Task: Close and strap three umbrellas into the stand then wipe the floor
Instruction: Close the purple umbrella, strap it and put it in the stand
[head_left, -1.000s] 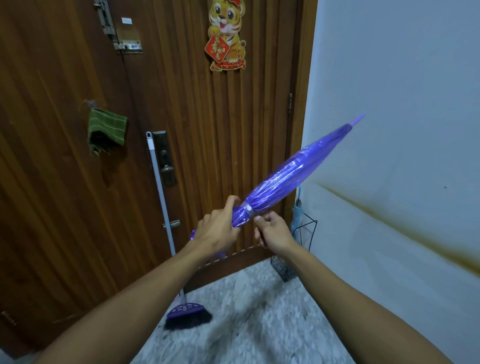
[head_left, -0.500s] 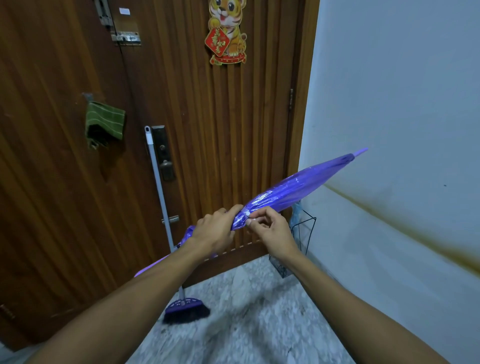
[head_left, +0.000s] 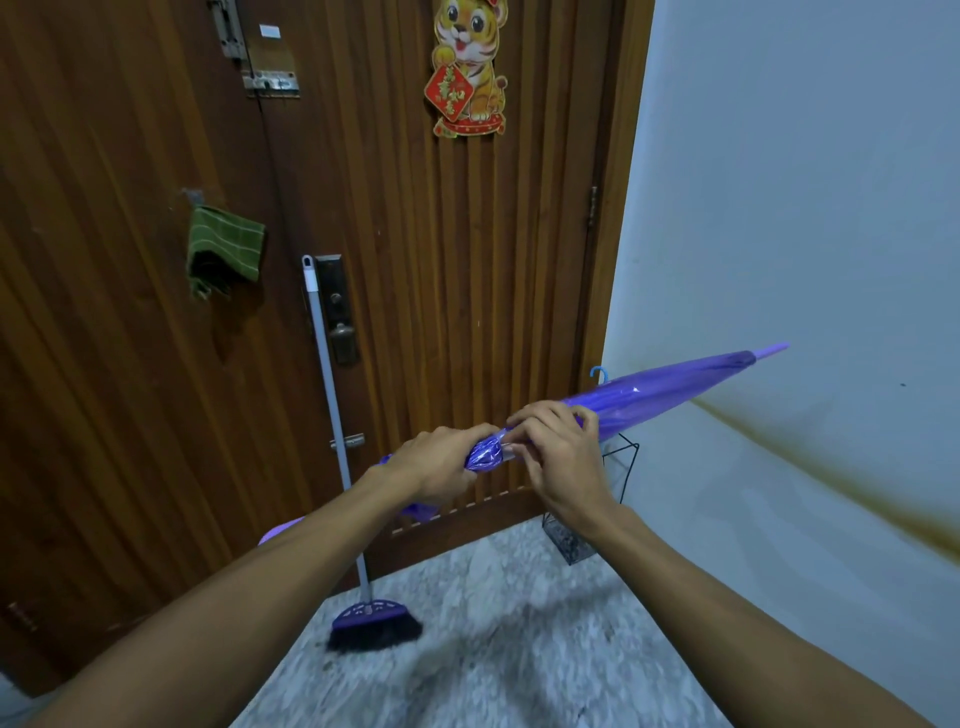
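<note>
I hold a closed purple umbrella (head_left: 670, 391) almost level in front of me, its tip pointing right toward the wall. My left hand (head_left: 441, 465) grips the bunched canopy near the handle end. My right hand (head_left: 558, 452) pinches the canopy just beside it, fingers curled over the folds where the strap is. The purple handle (head_left: 280, 531) pokes out under my left forearm. A black wire umbrella stand (head_left: 618, 483) sits in the corner by the door, with a blue hooked handle (head_left: 599, 372) showing above it.
A broom (head_left: 370, 621) with a grey pole leans on the wooden door (head_left: 467, 260). A green cloth (head_left: 224, 249) hangs on the door at the left. The white wall (head_left: 805, 208) is on the right. The floor (head_left: 493, 649) is grey speckled stone.
The umbrella has tilted down from steeply raised to nearly level, its tip dropping toward the wall. Both hands stayed at the same spot on the canopy.
</note>
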